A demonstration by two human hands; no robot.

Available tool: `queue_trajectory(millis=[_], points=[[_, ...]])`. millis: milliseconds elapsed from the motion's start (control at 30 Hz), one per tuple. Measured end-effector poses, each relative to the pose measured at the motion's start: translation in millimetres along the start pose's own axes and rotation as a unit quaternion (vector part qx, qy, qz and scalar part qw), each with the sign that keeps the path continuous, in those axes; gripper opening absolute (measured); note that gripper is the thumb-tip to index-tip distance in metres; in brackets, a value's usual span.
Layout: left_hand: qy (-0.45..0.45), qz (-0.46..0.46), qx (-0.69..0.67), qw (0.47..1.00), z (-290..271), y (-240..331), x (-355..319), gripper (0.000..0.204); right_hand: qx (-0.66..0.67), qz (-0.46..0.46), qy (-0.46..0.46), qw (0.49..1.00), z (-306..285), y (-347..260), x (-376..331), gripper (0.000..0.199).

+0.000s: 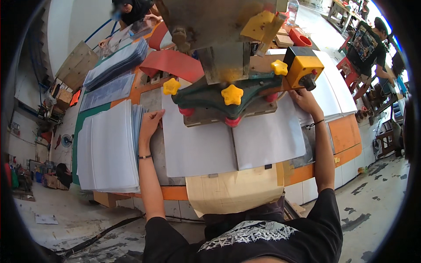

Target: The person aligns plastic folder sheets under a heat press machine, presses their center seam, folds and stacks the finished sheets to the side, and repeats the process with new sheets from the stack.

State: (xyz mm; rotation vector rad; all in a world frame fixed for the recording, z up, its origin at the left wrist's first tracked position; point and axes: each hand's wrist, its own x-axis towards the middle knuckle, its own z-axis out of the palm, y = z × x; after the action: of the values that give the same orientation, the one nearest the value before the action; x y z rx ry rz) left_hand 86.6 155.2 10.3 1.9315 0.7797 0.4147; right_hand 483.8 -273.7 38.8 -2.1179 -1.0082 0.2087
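A large white folder-like sheet [199,151] with a dark line down its middle lies flat under a press head. Its left edge is between the curled fingers and thumb of my left hand [151,123]. My right hand [305,101] is closed at the far right edge, its fingertips partly hidden below a yellow box. Over the sheet hangs the press's dark green plate [256,98], carrying yellow star-shaped knobs [232,94] and red feet. The flat block [206,120] below it is on or just above the sheet; I cannot tell which.
A thick stack of white sheets [107,149] stands left of my left forearm; more white sheets [326,87] lie at right. A yellow switch box [305,69] juts from the press. Cream card [237,190] hangs over the table's orange front edge. Other people sit at far left and right.
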Motion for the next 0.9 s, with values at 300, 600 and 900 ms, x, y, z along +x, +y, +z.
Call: queue_trajectory(millis=[300,600,900], points=[[-0.008,-0.001,-0.003,1.0,-3,1,5,0.04,-0.049,-0.046,0.038,0.997,16,23,8,0.029],[-0.014,0.017,-0.005,1.0,-4,-11,3,0.034,-0.054,-0.057,0.06,0.995,21,25,8,0.028],[-0.025,0.059,-0.001,0.998,-6,-15,7,0.027,-0.094,-0.035,0.054,0.993,22,16,4,0.03]])
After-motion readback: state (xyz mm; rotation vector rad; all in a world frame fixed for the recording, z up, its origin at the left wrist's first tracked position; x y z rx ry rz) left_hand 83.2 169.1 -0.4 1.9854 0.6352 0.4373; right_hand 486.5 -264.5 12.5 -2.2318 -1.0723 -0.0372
